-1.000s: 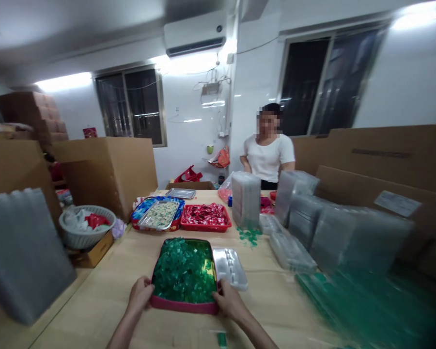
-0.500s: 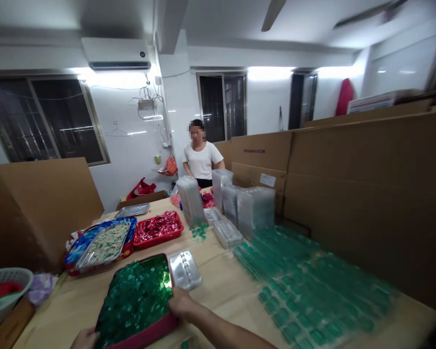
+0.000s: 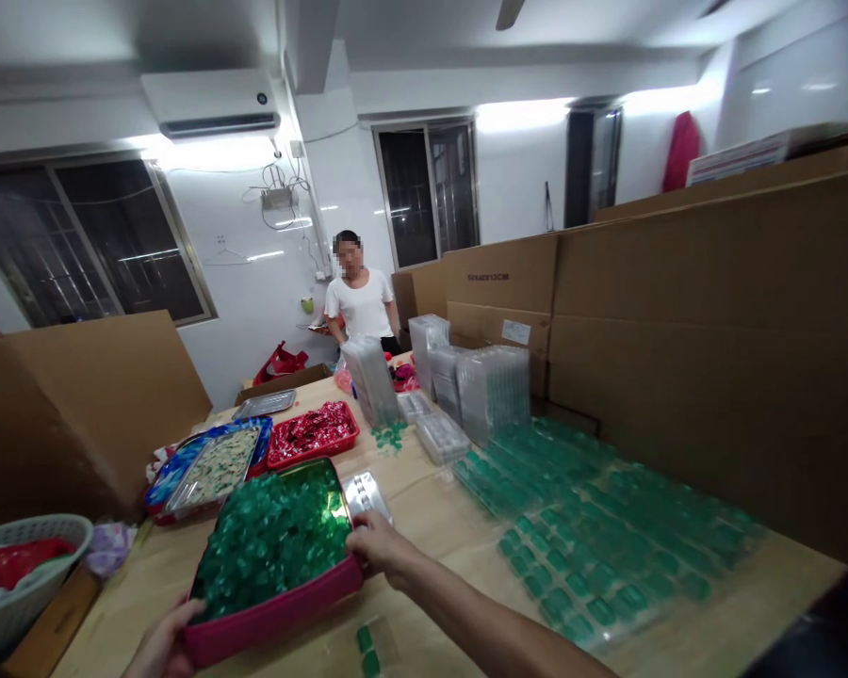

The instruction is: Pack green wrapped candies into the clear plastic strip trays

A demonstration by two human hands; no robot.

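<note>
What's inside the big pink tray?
The pink tray holds a heap of shiny green pieces. You can see its shiny bottom at one corner, but the heap hides the rest and any pieces underneath.

Single view, head-worn. The camera looks from above the near side of the table (image 3: 445, 584), facing forward and down across it. The left hand (image 3: 164, 642), right hand (image 3: 376, 544) and tray (image 3: 275, 541) are close, lower left to lower centre. The far wall (image 3: 519, 155) and ceiling (image 3: 594, 28) occupy the upper frame, well beyond.
</note>
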